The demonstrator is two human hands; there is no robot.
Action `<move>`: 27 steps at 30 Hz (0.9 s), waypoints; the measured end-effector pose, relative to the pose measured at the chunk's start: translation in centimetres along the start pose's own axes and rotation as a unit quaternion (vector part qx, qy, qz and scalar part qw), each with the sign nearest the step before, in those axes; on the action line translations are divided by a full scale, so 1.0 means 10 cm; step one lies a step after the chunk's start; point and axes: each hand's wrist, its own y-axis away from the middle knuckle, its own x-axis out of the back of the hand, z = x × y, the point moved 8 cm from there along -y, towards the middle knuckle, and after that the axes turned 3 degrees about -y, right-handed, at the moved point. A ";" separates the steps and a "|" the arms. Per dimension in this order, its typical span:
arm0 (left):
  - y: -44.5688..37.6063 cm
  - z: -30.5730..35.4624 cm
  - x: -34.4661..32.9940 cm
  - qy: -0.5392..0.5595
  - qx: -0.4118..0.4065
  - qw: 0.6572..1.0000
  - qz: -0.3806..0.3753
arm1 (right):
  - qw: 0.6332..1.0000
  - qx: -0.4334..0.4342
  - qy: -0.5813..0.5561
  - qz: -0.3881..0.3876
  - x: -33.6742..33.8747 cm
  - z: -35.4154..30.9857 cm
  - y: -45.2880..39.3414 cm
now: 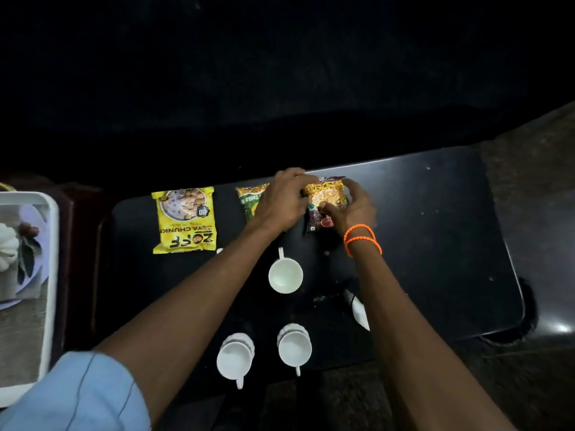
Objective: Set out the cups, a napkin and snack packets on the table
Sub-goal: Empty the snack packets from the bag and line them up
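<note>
A dark red and yellow snack packet (325, 197) lies near the far edge of the black table (435, 231). My left hand (284, 202) grips its left edge and my right hand (353, 206) grips its right side. Under my left hand lies a green packet (249, 202), partly hidden. A yellow soya chunks packet (185, 219) lies flat further left. Three white cups stand on the table: one (285, 274) in the middle, two (235, 357) (294, 348) near the front edge. A white object (360, 312), perhaps a fourth cup, shows beside my right forearm.
A white tray (49, 244) holding a plate and a folded white napkin (7, 247) sits at the far left, beside the table. The table's right half is bare dark surface. Beyond the far edge everything is dark.
</note>
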 end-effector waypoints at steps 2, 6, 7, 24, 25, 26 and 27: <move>-0.07 0.08 -0.19 -0.046 -0.017 0.997 -0.055 | 0.999 0.032 0.028 -0.026 -0.07 -0.08 -0.01; -0.01 -0.02 -0.41 -0.113 0.000 0.989 -0.096 | 0.995 0.062 0.077 -0.021 -0.08 -0.13 0.05; 0.02 -0.06 -0.42 -0.115 0.005 0.989 -0.092 | 0.994 0.070 0.086 -0.022 -0.09 -0.14 0.07; 0.07 0.00 -0.51 -0.079 0.011 0.996 -0.045 | 0.987 0.108 0.116 -0.030 -0.08 -0.18 0.04; 0.08 -0.01 -0.51 -0.078 0.008 0.996 -0.043 | 0.986 0.110 0.121 -0.036 -0.08 -0.18 0.03; 0.10 -0.01 -0.50 -0.077 0.006 0.996 -0.046 | 0.985 0.109 0.128 -0.044 -0.08 -0.19 0.04; 0.11 -0.02 -0.49 -0.077 0.002 0.996 -0.046 | 0.983 0.112 0.135 -0.050 -0.08 -0.18 0.03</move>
